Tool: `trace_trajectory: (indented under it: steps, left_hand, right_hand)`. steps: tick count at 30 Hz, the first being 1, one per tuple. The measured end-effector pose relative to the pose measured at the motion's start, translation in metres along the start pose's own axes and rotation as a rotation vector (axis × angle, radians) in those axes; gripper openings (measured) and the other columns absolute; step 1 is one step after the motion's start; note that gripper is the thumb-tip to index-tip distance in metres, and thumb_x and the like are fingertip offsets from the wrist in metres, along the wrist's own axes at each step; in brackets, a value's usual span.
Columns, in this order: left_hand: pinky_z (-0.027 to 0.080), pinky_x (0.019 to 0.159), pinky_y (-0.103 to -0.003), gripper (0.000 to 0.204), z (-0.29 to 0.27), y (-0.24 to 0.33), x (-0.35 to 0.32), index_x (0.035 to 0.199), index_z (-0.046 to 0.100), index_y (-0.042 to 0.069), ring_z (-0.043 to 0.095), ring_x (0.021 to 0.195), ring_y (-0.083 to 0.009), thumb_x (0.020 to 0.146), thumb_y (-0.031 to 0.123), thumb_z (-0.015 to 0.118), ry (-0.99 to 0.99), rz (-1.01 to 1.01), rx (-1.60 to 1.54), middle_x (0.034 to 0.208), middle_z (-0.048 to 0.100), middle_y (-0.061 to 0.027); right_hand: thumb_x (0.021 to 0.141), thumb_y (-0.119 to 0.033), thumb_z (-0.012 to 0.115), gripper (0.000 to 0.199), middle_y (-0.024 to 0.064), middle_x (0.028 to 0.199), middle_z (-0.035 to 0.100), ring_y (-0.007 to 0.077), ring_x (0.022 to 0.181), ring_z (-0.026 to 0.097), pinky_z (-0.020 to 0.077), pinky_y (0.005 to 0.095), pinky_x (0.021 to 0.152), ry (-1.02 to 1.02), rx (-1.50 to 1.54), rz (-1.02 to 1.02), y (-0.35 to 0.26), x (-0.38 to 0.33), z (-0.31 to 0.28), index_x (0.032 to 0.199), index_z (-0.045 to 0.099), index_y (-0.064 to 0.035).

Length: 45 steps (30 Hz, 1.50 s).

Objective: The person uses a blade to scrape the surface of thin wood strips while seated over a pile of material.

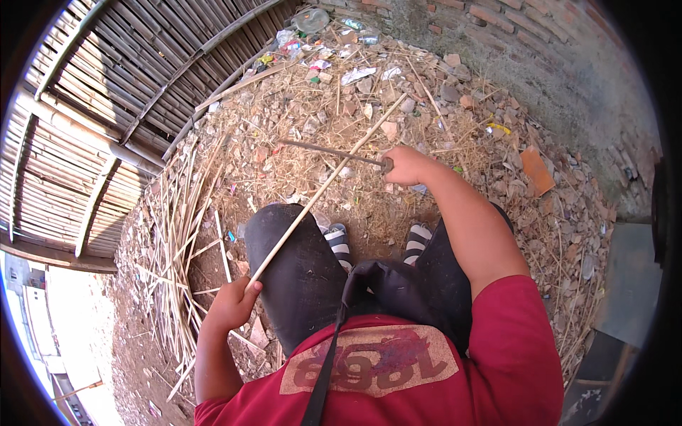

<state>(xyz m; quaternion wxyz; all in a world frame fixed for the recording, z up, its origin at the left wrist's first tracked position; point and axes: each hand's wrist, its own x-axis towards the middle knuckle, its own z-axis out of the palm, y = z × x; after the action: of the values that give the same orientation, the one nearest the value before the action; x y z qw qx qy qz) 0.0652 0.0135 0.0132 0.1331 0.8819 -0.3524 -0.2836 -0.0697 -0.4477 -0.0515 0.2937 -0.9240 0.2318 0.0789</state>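
My left hand (234,304) is closed round the near end of a long, pale bamboo stick (304,213). The stick slants away from me over my left thigh, its far end above the rubble. In my right hand (408,167) is the handle of a knife (327,150) with a long, narrow, dark blade. That blade points left and crosses the stick a little beyond my knees; whether its edge touches the stick I cannot tell. Most of the knife's handle is hidden in my fist.
A heap of split bamboo strips (177,248) lies on the left, beside a bamboo slat wall (92,121). Rubble and dry shavings (320,106) cover the ground ahead, with litter (359,74) farther off. A brick wall (554,71) bounds the right, near an orange tile piece (536,171).
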Motion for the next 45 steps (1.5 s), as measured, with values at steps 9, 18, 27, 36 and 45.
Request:
trace_trajectory:
  steps: [9, 18, 27, 36, 45]
  left_hand:
    - [0.046, 0.065, -0.048, 0.051, 0.004, -0.011, 0.004, 0.087, 0.059, -0.003, 0.058, 0.064, -0.0404, 0.103, 0.044, 0.051, -0.006, 0.023, -0.049, 0.068, 0.059, -0.0237]
    - [0.045, 0.063, -0.05, 0.047, 0.004, 0.005, -0.002, 0.084, 0.056, -0.003, 0.06, 0.068, -0.0458, 0.102, 0.041, 0.055, 0.073, 0.0, 0.004, 0.068, 0.059, -0.0257]
    - [0.044, 0.059, -0.052, 0.041, 0.007, 0.01, -0.002, 0.078, 0.054, -0.001, 0.061, 0.065, -0.0467, 0.098, 0.034, 0.061, 0.171, 0.022, 0.136, 0.064, 0.058, -0.0245]
    - [0.046, 0.062, -0.053, 0.045, 0.011, 0.006, 0.001, 0.082, 0.054, -0.002, 0.063, 0.069, -0.0485, 0.099, 0.04, 0.06, 0.126, 0.004, 0.059, 0.067, 0.061, -0.0266]
    - [0.046, 0.062, -0.052, 0.042, 0.019, 0.0, 0.003, 0.084, 0.054, -0.002, 0.062, 0.068, -0.0475, 0.1, 0.038, 0.058, 0.138, 0.051, 0.034, 0.066, 0.06, -0.0242]
  right_hand:
    - [0.071, -0.019, 0.066, 0.031, 0.0196, 0.088, 0.07, 0.0377, 0.084, 0.068, 0.0536, 0.0469, 0.074, -0.093, -0.12, -0.163, -0.031, -0.007, 0.002, 0.098, 0.07, -0.0047]
    - [0.07, -0.021, 0.071, 0.029, 0.0179, 0.084, 0.07, 0.034, 0.081, 0.067, 0.0519, 0.0444, 0.073, -0.057, -0.051, -0.16, -0.032, -0.009, 0.003, 0.093, 0.069, -0.0036]
    - [0.068, -0.022, 0.071, 0.029, 0.0191, 0.089, 0.072, 0.0332, 0.086, 0.069, 0.0541, 0.042, 0.075, -0.046, 0.076, 0.013, -0.01, -0.004, -0.002, 0.09, 0.07, -0.0027]
    - [0.07, -0.024, 0.074, 0.036, 0.0151, 0.088, 0.072, 0.0291, 0.081, 0.069, 0.0532, 0.0415, 0.073, -0.138, 0.191, 0.056, 0.003, -0.001, -0.006, 0.099, 0.07, -0.0039]
    - [0.067, -0.021, 0.072, 0.04, 0.0166, 0.09, 0.073, 0.0322, 0.084, 0.07, 0.0534, 0.0446, 0.075, -0.13, 0.147, -0.034, -0.009, -0.002, -0.018, 0.104, 0.073, -0.0059]
